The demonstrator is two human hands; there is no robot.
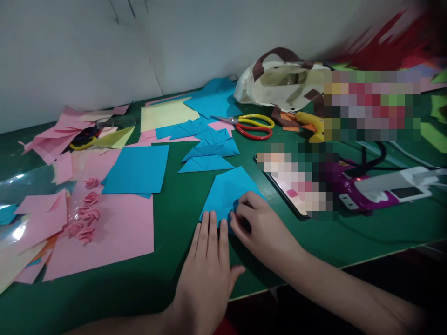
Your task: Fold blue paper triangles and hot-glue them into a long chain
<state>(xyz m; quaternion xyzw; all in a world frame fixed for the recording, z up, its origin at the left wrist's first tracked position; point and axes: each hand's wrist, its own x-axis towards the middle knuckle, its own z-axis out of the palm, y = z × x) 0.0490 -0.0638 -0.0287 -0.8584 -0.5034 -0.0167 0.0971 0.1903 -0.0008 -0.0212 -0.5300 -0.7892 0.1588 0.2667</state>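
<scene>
Resting flat and gripping nothing, the left hand lies over the near edge of a blue paper sheet on the dark green tabletop; the right hand curls at its right side, and whether it pinches the paper I cannot tell. The sheet is plain and angular, with slanting sides. Beyond it lie folded blue paper pieces, then red-and-yellow-handled scissors, a cream tote bag with brown handles, and a pale wall.

hands touch blue paper on green table
</scene>
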